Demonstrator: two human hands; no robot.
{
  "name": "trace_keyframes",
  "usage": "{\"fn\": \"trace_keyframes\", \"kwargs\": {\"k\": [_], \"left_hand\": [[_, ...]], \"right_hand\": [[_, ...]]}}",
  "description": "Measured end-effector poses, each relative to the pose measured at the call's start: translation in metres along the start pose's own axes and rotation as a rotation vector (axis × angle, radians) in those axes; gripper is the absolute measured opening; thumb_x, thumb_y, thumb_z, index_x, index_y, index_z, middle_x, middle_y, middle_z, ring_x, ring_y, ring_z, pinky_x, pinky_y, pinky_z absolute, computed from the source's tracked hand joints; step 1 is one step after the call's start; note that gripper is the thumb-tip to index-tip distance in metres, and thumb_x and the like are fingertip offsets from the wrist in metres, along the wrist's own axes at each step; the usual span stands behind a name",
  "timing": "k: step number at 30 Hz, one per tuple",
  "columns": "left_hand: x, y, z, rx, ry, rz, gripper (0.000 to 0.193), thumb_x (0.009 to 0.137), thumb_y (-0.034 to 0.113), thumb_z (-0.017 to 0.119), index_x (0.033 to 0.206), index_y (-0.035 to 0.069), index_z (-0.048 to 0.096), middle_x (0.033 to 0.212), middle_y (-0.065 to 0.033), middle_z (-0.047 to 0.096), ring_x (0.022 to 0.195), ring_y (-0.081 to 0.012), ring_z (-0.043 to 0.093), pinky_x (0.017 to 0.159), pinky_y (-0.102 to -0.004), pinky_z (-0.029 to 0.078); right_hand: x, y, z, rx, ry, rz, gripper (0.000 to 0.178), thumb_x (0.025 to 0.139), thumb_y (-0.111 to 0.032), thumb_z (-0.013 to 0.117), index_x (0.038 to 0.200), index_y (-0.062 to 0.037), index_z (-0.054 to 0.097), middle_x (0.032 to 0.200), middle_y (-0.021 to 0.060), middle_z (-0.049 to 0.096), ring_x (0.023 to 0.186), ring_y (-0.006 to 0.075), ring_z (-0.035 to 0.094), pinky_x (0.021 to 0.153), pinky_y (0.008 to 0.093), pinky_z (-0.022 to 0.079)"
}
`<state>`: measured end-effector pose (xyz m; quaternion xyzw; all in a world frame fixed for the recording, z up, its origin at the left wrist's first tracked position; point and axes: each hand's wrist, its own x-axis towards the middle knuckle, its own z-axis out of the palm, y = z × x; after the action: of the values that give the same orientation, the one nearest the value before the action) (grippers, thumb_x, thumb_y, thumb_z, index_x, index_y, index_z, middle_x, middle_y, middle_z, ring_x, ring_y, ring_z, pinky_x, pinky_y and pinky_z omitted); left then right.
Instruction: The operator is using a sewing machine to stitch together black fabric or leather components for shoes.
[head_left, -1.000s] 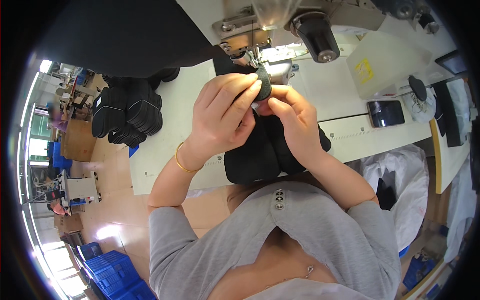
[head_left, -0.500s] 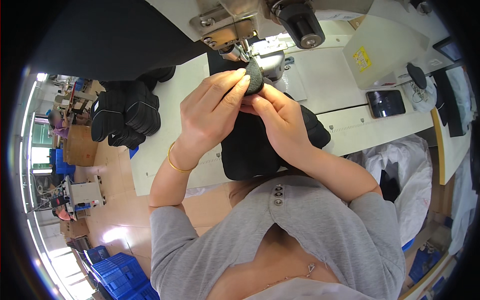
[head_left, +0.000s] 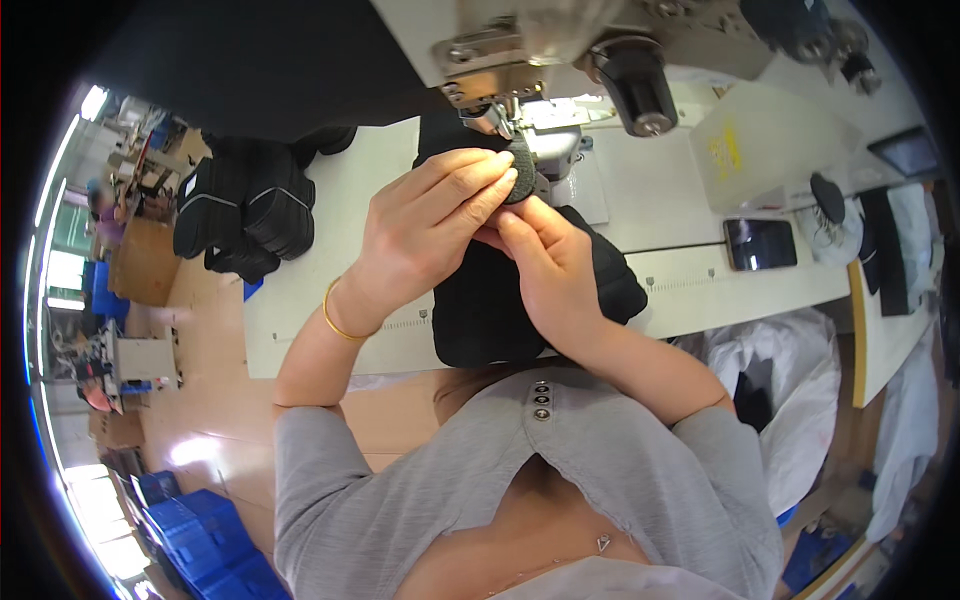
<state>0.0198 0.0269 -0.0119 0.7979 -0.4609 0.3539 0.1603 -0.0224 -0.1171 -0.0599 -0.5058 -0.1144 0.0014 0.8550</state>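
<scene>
Under the head of a sewing machine [head_left: 490, 80], a small dark fabric piece [head_left: 521, 172] with a rounded, ribbed-looking edge sits close to the needle area. My left hand [head_left: 420, 220] pinches its left side, fingertips together on the cloth. From below, my right hand [head_left: 555, 275] closes thumb and fingers on its lower edge. Part of the piece is hidden behind my fingers. Beneath both hands lies a stack of black padded pieces [head_left: 480, 325], reaching the table's front edge.
Bundles of black pieces [head_left: 278, 215], tied with light bands, stand at the table's left. On the white tabletop [head_left: 690, 277] to the right rests a phone [head_left: 760, 244]. A white plastic bag [head_left: 790, 400] hangs at the right front. Blue crates [head_left: 210, 545] stand on the floor.
My viewpoint has shifted a little, moving the machine rightward in view. Both hands stay on the fabric piece, which now shows narrower and more edge-on beside the needle area.
</scene>
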Motion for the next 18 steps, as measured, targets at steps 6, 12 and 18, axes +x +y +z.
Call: {"fn": "trace_keyframes", "kwargs": {"k": [6, 12, 18], "left_hand": [[-0.004, -0.017, -0.006, -0.051, -0.046, 0.045, 0.036, 0.066, 0.000, 0.069, 0.102, -0.001, 0.071, 0.106, -0.0105, 0.070, 0.096, -0.0266, 0.069, 0.076, -0.0323, 0.061], [-0.005, -0.025, 0.001, -0.047, -0.007, 0.068, 0.036, 0.066, -0.001, 0.069, 0.102, -0.001, 0.071, 0.106, -0.0110, 0.071, 0.095, -0.0273, 0.069, 0.076, -0.0327, 0.061], [-0.003, -0.031, 0.009, 0.012, 0.053, 0.080, 0.038, 0.064, 0.000, 0.069, 0.101, 0.000, 0.071, 0.102, -0.0093, 0.070, 0.095, -0.0256, 0.069, 0.072, -0.0314, 0.060]], "right_hand": [[-0.004, -0.001, 0.011, 0.141, -0.068, 0.006, 0.031, 0.099, 0.000, 0.041, 0.128, 0.0079, 0.050, 0.125, 0.0132, 0.059, 0.118, 0.0159, 0.055, 0.106, 0.0329, 0.044], [0.004, -0.001, 0.011, 0.171, -0.071, 0.010, 0.033, 0.098, 0.001, 0.040, 0.129, 0.0083, 0.049, 0.125, 0.0129, 0.060, 0.117, 0.0157, 0.055, 0.106, 0.0323, 0.043], [0.012, -0.001, 0.012, 0.191, -0.101, 0.026, 0.041, 0.096, 0.001, 0.039, 0.136, 0.0111, 0.042, 0.136, 0.0169, 0.052, 0.127, 0.0197, 0.051, 0.111, 0.0355, 0.040]]}}
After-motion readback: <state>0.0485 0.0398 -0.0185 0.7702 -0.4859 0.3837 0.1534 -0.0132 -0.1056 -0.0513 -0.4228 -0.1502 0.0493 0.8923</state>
